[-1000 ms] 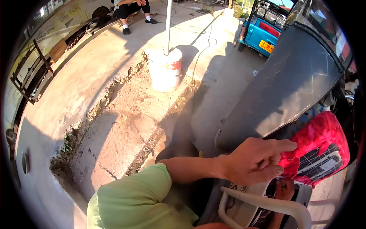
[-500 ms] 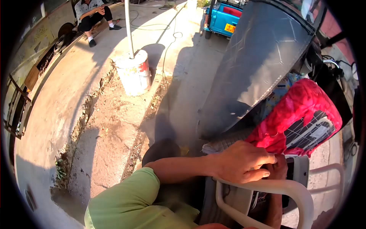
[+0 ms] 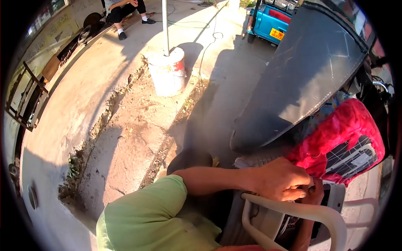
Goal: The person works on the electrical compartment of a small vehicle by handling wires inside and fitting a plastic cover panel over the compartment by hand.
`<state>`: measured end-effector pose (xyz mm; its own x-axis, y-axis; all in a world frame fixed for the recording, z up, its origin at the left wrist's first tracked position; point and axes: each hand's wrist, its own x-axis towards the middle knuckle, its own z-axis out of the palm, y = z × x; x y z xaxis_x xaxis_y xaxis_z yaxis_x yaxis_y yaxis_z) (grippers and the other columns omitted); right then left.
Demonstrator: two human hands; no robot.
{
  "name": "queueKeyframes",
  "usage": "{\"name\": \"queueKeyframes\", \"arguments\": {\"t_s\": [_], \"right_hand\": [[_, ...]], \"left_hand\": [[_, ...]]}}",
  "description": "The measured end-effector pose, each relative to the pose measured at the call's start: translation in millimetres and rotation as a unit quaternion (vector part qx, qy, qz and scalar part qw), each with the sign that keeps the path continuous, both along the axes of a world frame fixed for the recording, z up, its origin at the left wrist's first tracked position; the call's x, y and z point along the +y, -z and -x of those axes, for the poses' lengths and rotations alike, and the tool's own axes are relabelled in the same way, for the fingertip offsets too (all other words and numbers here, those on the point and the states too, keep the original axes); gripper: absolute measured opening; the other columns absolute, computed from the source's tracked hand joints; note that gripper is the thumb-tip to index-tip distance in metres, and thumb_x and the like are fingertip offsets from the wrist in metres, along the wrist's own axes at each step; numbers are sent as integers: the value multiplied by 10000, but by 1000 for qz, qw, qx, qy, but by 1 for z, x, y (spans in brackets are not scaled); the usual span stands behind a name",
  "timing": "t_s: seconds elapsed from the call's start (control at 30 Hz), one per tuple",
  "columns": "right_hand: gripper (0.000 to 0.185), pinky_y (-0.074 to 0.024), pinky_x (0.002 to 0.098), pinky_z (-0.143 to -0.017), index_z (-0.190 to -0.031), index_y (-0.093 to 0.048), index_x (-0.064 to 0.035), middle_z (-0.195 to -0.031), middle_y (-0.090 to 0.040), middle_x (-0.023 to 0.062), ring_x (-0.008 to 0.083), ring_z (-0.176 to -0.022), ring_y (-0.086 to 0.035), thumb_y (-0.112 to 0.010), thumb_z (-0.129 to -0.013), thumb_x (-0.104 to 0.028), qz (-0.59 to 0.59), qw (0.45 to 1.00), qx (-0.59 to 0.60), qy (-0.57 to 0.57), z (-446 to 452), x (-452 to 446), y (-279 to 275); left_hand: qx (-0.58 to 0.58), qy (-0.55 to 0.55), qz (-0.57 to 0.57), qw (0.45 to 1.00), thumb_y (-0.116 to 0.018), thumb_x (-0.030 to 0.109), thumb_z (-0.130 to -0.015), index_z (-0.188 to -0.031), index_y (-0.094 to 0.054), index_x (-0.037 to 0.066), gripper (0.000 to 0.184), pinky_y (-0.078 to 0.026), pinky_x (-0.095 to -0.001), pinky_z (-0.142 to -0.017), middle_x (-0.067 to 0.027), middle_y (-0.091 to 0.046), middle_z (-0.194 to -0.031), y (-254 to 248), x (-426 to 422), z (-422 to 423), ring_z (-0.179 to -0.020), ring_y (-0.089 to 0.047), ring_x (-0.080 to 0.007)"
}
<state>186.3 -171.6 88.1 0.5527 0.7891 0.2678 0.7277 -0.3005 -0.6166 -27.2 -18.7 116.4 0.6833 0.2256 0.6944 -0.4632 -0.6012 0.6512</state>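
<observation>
My left hand (image 3: 278, 180) reaches in from the left, past a light green sleeve (image 3: 146, 209). Its fingers are curled and pinched together against my right hand (image 3: 315, 192). That hand comes up from below, behind a cream tubular rail (image 3: 301, 208), its fingers bent closed. Whatever lies between the fingertips is too small or hidden to name. Both hands are over an open part of a vehicle's cream body (image 3: 268, 224), where some wires show below. Just beyond them is a tilted seat with a fluffy red cover (image 3: 331, 134) and a dark mesh panel.
A large grey padded cover (image 3: 301, 79) slants across the right side. A white bucket (image 3: 167, 75) with a pole (image 3: 165, 25) stands on the broken concrete. Farther back are a blue three-wheeler (image 3: 268, 21), a cable on the ground, and a seated person (image 3: 125, 10).
The view has shifted, so the surroundings appear farther right and mostly higher. My hands stay together at the same spot on the vehicle, with a slight change in the fingers.
</observation>
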Motion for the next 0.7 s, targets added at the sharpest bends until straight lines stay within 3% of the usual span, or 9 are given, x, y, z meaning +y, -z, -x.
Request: {"name": "queueKeyframes", "arguments": {"t_s": [0.1, 0.2, 0.33, 0.53, 0.7], "right_hand": [[124, -493, 379, -666, -919, -663, -7, -883, -648, 143, 275, -764, -633, -730, -829, -59, -5, 993, -52, -101, -18, -3, 4], [97, -503, 363, -676, -897, -643, 2, -881, -642, 142, 270, -773, -642, -713, -833, -20, -1, 998, -31, -52, -1, -2, -6], [101, -497, 359, -661, -886, -625, 5, -870, -613, 137, 277, -753, -621, -701, -819, 11, 4, 998, -46, -29, 1, -2, -4], [115, -491, 363, -660, -856, -615, 11, -863, -614, 142, 284, -748, -617, -717, -804, 10, -35, 995, -46, -80, 3, 0, -8], [120, -494, 360, -662, -853, -618, 12, -852, -617, 139, 285, -745, -625, -724, -796, 21, -8, 998, -47, -42, 0, -1, -4]], "left_hand": [[-15, -8, -20, 1000, -742, 190, -854, -1112, -670, 47, 303, -513, -437, -666, -114, -668, -870, 3, 3, -2, -769, -660, -340], [29, -11, 29, 999, -711, 206, -849, -979, -673, 48, 208, -526, -439, -663, -141, -687, -844, -2, 2, 1, -755, -671, -354], [9, 8, 15, 1000, -743, 171, -852, -1147, -676, 44, 329, -503, -414, -622, -96, -665, -793, 1, 1, -2, -684, -655, -307], [-4, 1, -6, 1000, -746, 159, -847, -1138, -676, 49, 319, -503, -410, -612, -100, -657, -756, 2, 1, -2, -669, -658, -306], [12, -2, 11, 1000, -746, 162, -845, -1139, -676, 50, 322, -503, -415, -613, -99, -652, -754, 2, 2, -2, -667, -655, -309]]}}
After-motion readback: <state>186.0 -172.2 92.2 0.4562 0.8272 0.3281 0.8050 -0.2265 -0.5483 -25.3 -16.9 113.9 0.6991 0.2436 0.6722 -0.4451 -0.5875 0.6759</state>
